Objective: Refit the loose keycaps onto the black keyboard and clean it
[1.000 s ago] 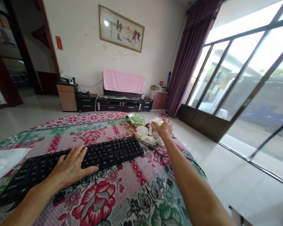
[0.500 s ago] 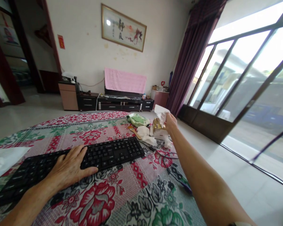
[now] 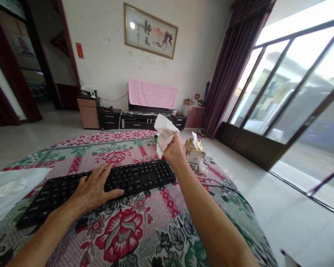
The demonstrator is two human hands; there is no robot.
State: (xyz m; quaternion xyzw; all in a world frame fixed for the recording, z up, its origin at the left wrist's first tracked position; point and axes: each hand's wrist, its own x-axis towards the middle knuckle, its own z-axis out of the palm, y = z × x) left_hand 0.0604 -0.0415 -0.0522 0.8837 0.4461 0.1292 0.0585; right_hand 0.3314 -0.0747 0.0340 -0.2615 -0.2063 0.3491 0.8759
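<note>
My left hand rests on the black keyboard, fingers stretched out over the keys and the thumb pointing right along its front edge. A white tissue is pinched in my right hand, held up above the far right end of the keyboard. Just right of that hand stands a tissue box with a gold top, another tissue poking out of it. A crumpled bit of tissue lies at the box's front corner. My right hand hides whatever lies behind it on the table.
A floral tablecloth covers the round table. On the left lies a white sheet with a crumpled tissue on it. A black cable runs over the right side. Beyond stands a low TV cabinet.
My right hand has moved left, away from the tissue box, carrying the white tissue with it. The left hand stays on the keyboard. The whole view has shifted slightly.
</note>
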